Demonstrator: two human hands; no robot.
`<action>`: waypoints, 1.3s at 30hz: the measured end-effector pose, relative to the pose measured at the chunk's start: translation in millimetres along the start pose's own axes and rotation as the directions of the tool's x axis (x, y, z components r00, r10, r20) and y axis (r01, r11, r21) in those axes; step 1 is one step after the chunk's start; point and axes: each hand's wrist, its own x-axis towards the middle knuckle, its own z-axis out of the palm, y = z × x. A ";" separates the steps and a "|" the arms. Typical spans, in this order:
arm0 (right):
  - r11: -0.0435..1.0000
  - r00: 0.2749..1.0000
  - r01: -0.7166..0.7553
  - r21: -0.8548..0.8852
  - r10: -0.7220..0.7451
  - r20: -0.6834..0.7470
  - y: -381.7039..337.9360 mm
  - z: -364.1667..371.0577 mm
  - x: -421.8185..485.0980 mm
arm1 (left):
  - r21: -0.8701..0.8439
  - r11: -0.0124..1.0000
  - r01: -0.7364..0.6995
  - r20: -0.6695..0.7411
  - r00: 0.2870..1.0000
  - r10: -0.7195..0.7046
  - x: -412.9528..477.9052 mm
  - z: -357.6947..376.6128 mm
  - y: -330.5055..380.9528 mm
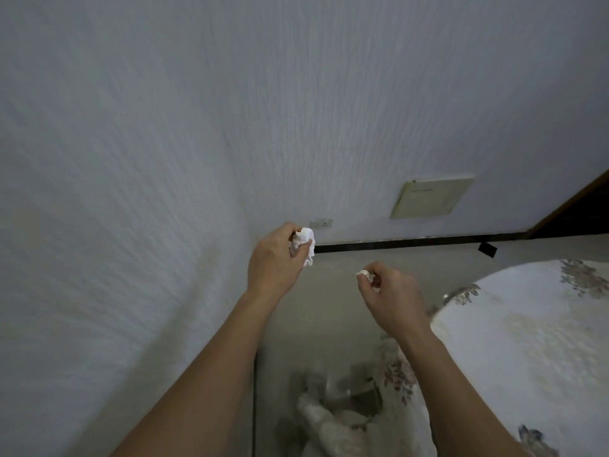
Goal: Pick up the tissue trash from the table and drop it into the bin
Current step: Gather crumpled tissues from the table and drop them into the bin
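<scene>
In the head view, my left hand (275,258) is closed around a crumpled white tissue (304,240), and my right hand (389,291) pinches a smaller tissue scrap (365,275) at the fingertips; both are held forward at raised height, clear of the flower-patterned table (527,341) on my right. I judge this carries both pieces toward release; the blurred, pale clutter (333,413) on the floor below, between my forearms, may be the bin, but I cannot confirm it.

Floral-clothed round table (527,341)

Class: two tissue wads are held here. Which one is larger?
The wad in the left hand, the left tissue: it bulges out of the grip, while the right hand shows only a small right tissue.
</scene>
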 end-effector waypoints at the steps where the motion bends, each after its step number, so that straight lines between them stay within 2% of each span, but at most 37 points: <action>1: 1.000 1.000 -0.009 0.002 0.009 -0.003 1.3 1.0 10.6 | -0.006 1.000 0.002 0.007 1.000 -0.002 10.9 3.4 -1.7; 9: 0.994 0.994 -0.098 0.047 0.100 -0.042 21.0 21.2 122.7 | 0.008 0.999 -0.050 0.067 0.997 0.049 124.6 35.8 -13.9; 16: 0.963 0.966 -0.241 0.124 0.250 -0.066 47.4 27.0 216.6 | 0.015 0.994 -0.110 0.210 0.972 0.105 219.8 79.7 -0.5; 20: 0.950 0.952 -0.286 0.123 0.297 -0.076 55.2 12.8 249.8 | -0.033 0.990 -0.137 0.266 0.954 0.141 258.9 101.2 16.5; 25: 0.935 0.921 -0.331 0.125 0.349 -0.172 74.0 -15.9 280.9 | -0.078 0.978 -0.195 0.341 0.916 0.210 302.7 134.4 47.5; 32: 0.886 0.841 -0.449 0.117 0.463 -0.280 114.9 -42.1 326.4 | -0.162 0.943 -0.292 0.440 0.834 0.333 372.3 197.4 84.9; 36: 0.833 0.767 -0.542 0.112 0.545 -0.339 135.6 -56.7 371.0 | -0.241 0.912 -0.334 0.490 0.769 0.411 428.9 243.7 104.5; 39: 0.780 0.693 -0.612 0.132 0.609 -0.387 146.9 -69.6 408.0 | -0.294 0.875 -0.384 0.531 0.696 0.484 473.5 275.7 125.4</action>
